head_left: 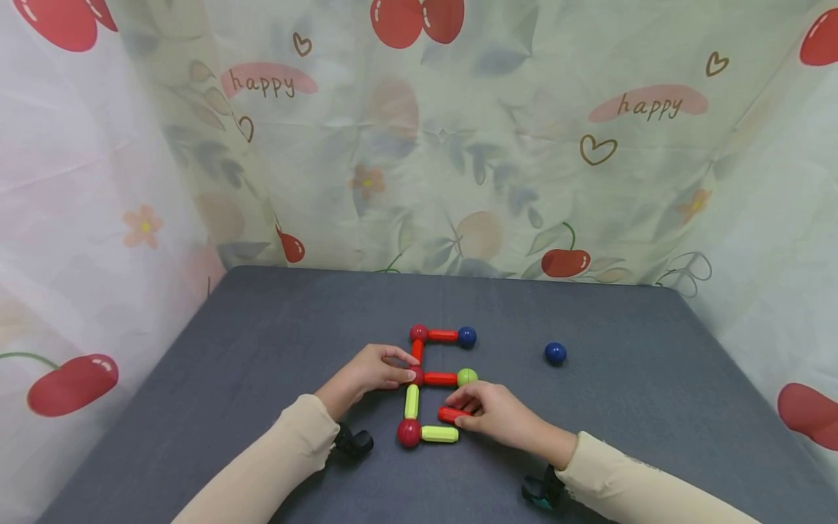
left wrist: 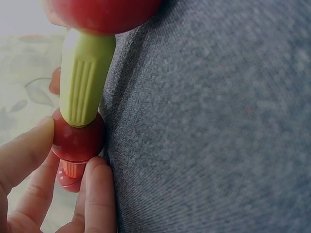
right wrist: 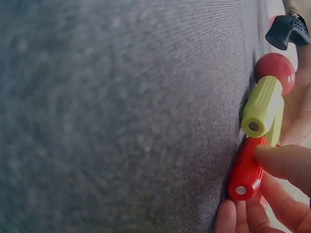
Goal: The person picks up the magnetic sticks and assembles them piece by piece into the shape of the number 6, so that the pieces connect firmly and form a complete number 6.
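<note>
My left hand (head_left: 373, 368) pinches the middle red ball (left wrist: 79, 140) of a flat frame of magnetic rods and balls. In my right hand (head_left: 503, 416) is a loose red magnetic rod (head_left: 452, 414), held between thumb and fingers just above the lower yellow-green rod (head_left: 439, 434). A magnet shows at the rod's end in the right wrist view. From the middle ball, one red rod (head_left: 440, 379) runs to a green ball (head_left: 467, 376). Another yellow-green rod (left wrist: 82, 82) joins it to the near red ball (head_left: 409, 433).
At the frame's far end, a red ball (head_left: 419, 333) and a red rod (head_left: 443, 335) lead to a blue ball (head_left: 467, 337). A loose blue ball (head_left: 555, 354) lies to the right on the dark grey table (head_left: 294, 313). Printed curtains (head_left: 445, 145) surround the back and sides.
</note>
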`<state>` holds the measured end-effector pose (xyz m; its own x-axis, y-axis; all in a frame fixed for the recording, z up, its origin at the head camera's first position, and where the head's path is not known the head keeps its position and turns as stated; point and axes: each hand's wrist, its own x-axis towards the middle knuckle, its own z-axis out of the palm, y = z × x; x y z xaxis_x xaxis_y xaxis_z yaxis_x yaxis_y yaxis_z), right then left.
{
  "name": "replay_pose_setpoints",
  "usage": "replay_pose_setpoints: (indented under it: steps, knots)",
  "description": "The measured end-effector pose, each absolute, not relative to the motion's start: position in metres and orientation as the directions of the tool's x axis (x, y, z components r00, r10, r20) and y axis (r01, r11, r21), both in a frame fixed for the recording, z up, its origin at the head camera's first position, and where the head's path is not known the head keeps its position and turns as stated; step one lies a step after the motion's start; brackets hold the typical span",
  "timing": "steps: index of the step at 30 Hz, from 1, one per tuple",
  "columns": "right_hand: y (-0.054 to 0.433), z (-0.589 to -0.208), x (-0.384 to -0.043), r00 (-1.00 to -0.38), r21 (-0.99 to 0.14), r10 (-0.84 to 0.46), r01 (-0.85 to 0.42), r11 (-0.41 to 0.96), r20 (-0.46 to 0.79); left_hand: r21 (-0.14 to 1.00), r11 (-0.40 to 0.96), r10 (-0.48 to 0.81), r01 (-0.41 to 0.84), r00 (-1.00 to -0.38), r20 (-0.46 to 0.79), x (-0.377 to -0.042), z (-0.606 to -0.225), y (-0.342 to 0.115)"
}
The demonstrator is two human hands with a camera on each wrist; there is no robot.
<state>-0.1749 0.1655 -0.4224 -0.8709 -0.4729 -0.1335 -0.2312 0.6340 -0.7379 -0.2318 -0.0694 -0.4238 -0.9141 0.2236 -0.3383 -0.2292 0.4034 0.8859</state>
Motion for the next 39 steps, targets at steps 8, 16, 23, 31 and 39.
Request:
replay_pose_setpoints:
  steps: [8, 16, 23, 31, 39]
  knots:
    - [0.165, -0.422, -0.175, -0.865, -0.714, -0.487, -0.264, 0.648, -0.122, 0.887, 0.403, 0.233, -0.226, -0.912, -0.338, -0.231, -0.423, -0.070]
    - [0.168, -0.420, -0.174, -0.873, -0.717, -0.473, -0.256, 0.649, -0.117, 0.889, 0.391, 0.237, -0.239, -0.907, -0.348, -0.232, -0.423, -0.071]
    - [0.176, -0.415, -0.172, -0.891, -0.758, -0.423, -0.161, 0.631, -0.163, 0.890, 0.388, 0.243, -0.241, -0.904, -0.351, -0.232, -0.421, -0.070]
    - [0.183, -0.409, -0.168, -0.891, -0.811, -0.391, -0.046, 0.583, -0.231, 0.887, 0.394, 0.237, -0.241, -0.906, -0.351, -0.231, -0.421, -0.070]
    - [0.185, -0.411, -0.167, -0.866, -0.877, -0.395, 0.098, 0.471, -0.308, 0.886, 0.394, 0.232, -0.246, -0.906, -0.355, -0.231, -0.421, -0.070]
